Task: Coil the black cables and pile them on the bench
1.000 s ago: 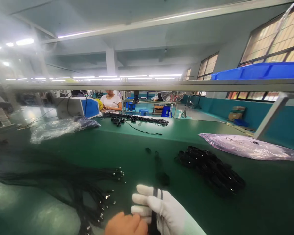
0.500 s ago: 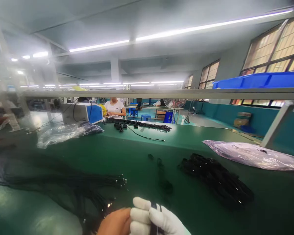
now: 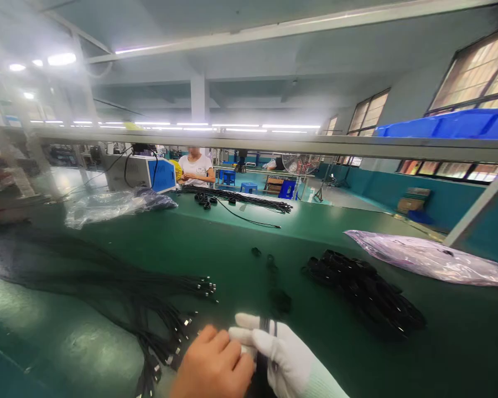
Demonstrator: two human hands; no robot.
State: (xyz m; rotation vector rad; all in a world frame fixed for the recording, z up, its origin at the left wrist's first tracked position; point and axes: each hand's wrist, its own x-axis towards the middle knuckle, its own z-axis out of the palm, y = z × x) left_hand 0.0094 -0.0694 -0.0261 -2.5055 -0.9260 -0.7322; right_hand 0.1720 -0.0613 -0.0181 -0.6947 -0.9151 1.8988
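My right hand (image 3: 282, 354), in a white glove, is closed around a black cable (image 3: 262, 365). Black loops also circle its upper finger. Bare and curled, my left hand (image 3: 218, 362) presses up against the gloved fingertips; whatever its fingers grip is hidden. To the left lies a big spread of black cables (image 3: 149, 287) with small metal plug ends pointing toward my hands. A heap of coiled black cables (image 3: 361, 290) rests to the right. Between them, beyond my hands, sit a few small black pieces (image 3: 273, 268).
The green table (image 3: 216, 243) carries a clear plastic bag (image 3: 108, 207), a grey and blue machine (image 3: 141, 172), and another cable bundle (image 3: 240, 198) at the back. A filled plastic bag (image 3: 423, 254) lies right. A shelf rail (image 3: 274, 141) crosses ahead. A person (image 3: 196, 168) sits beyond.
The view has tilted down slightly. Both hands have come further into view, and my left hand has turned so that its knuckles show. The cable stays in the gloved hand.
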